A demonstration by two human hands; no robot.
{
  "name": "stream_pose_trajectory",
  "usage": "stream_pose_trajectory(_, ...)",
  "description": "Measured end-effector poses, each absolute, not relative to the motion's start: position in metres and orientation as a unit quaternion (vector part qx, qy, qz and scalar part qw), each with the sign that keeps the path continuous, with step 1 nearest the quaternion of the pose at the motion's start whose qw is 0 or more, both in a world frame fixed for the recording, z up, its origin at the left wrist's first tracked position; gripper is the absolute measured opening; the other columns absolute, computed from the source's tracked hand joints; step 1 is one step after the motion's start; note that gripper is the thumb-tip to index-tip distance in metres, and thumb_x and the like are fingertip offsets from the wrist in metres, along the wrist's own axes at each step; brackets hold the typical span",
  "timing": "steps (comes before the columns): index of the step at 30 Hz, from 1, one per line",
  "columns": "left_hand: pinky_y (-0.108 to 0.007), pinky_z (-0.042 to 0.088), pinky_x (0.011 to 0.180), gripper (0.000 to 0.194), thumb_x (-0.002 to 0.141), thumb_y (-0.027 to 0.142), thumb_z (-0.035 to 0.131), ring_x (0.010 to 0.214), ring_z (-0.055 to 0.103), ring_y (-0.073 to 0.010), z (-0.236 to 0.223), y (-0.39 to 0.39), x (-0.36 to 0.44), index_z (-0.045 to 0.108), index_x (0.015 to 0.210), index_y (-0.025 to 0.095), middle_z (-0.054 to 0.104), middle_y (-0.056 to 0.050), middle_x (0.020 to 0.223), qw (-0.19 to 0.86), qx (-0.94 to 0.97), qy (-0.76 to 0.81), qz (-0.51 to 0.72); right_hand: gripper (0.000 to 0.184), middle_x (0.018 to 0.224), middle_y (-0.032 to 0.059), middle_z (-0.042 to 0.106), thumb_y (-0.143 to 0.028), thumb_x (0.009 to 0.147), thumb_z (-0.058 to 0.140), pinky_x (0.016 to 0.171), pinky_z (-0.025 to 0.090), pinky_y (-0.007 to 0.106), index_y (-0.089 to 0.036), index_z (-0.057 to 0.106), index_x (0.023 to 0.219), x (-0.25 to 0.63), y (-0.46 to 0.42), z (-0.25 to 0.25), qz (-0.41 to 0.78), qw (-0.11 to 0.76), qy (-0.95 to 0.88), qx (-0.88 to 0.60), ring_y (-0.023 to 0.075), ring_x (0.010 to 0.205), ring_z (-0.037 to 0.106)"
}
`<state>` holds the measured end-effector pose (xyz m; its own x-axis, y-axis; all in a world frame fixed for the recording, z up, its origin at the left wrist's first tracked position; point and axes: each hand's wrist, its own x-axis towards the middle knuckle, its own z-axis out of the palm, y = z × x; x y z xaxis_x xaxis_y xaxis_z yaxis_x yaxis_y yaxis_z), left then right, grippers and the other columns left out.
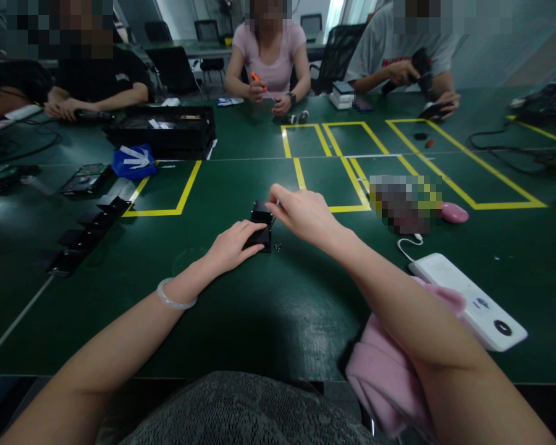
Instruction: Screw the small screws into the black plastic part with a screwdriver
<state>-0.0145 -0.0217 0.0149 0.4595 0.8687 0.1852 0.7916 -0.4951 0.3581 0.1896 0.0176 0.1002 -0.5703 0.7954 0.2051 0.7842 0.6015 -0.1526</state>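
A small black block-like part [261, 214] lies on the green table in front of me. My left hand [234, 248] grips its near end, fingers across the top and thumb along the near edge. At the part's far right corner is my right hand [301, 210], with thumb and fingers pinched together. Whatever that pinch holds is too small or hidden to make out. Tiny bright bits at the part's edges look like screws. Just right of the part, a few loose screws [278, 247] lie on the table.
Left are a row of black parts [90, 235], a blue pouch [133, 162] and a black bin [162, 133]. Right are a white power bank [467, 300] with a cable, a pink cloth [389, 377] and a pink object [454, 212]. Several people sit opposite, one with an orange-handled tool [258, 81].
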Motion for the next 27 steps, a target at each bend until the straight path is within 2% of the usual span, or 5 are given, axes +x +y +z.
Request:
stream_pose_trajectory(6, -0.044, 0.053, 0.093, 0.040, 0.099, 0.037, 0.052, 0.114, 0.059, -0.0284, 0.0140, -0.0211, -0.0146, 0.052, 0.135, 0.019, 0.062, -0.012, 0.125, 0.108, 0.849, 0.487, 0.176, 0.036, 0.095, 0.0085, 0.075, -0.028, 0.100, 0.036, 0.061, 0.029, 0.028, -0.017, 0.050, 0.131, 0.1889, 0.0166, 0.0996, 0.038, 0.136, -0.882, -0.449, 0.0199, 0.078, 0.064)
stream_pose_trajectory(11, -0.043, 0.054, 0.092, 0.041, 0.098, 0.037, 0.053, 0.113, 0.060, -0.0285, 0.0142, -0.0214, -0.0147, 0.053, 0.135, 0.018, 0.062, -0.012, 0.124, 0.109, 0.849, 0.487, 0.175, 0.033, 0.092, 0.0084, 0.075, -0.037, 0.102, 0.035, 0.061, 0.028, 0.028, -0.019, 0.058, 0.118, 0.1885, 0.0177, 0.0996, 0.026, 0.127, -0.884, -0.450, 0.0208, 0.080, 0.065)
stream_pose_trajectory(17, -0.044, 0.054, 0.091, 0.040, 0.098, 0.036, 0.053, 0.113, 0.060, -0.0285, 0.0143, -0.0215, -0.0145, 0.053, 0.134, 0.019, 0.063, -0.012, 0.124, 0.109, 0.848, 0.487, 0.178, 0.037, 0.095, 0.0089, 0.074, -0.027, 0.099, 0.034, 0.061, 0.028, 0.028, -0.017, 0.049, 0.131, 0.1879, 0.0172, 0.1002, 0.035, 0.134, -0.883, -0.449, 0.0197, 0.078, 0.065)
stream_pose_trajectory(23, -0.044, 0.054, 0.092, 0.041, 0.098, 0.037, 0.053, 0.113, 0.060, -0.0284, 0.0131, -0.0210, -0.0155, 0.053, 0.135, 0.019, 0.063, -0.012, 0.124, 0.111, 0.848, 0.485, 0.182, 0.031, 0.091, 0.0078, 0.074, -0.035, 0.102, 0.036, 0.062, 0.029, 0.027, -0.018, 0.056, 0.119, 0.1869, 0.0165, 0.0996, 0.036, 0.135, -0.886, -0.443, 0.0194, 0.081, 0.065)
stream_pose_trajectory(27, -0.044, 0.054, 0.091, 0.041, 0.098, 0.037, 0.053, 0.113, 0.060, -0.0287, 0.0138, -0.0212, -0.0154, 0.052, 0.135, 0.019, 0.062, -0.012, 0.124, 0.112, 0.847, 0.488, 0.177, 0.034, 0.093, 0.0085, 0.074, -0.028, 0.100, 0.034, 0.061, 0.029, 0.027, -0.017, 0.051, 0.127, 0.1862, 0.0162, 0.0986, 0.037, 0.137, -0.883, -0.447, 0.0196, 0.078, 0.065)
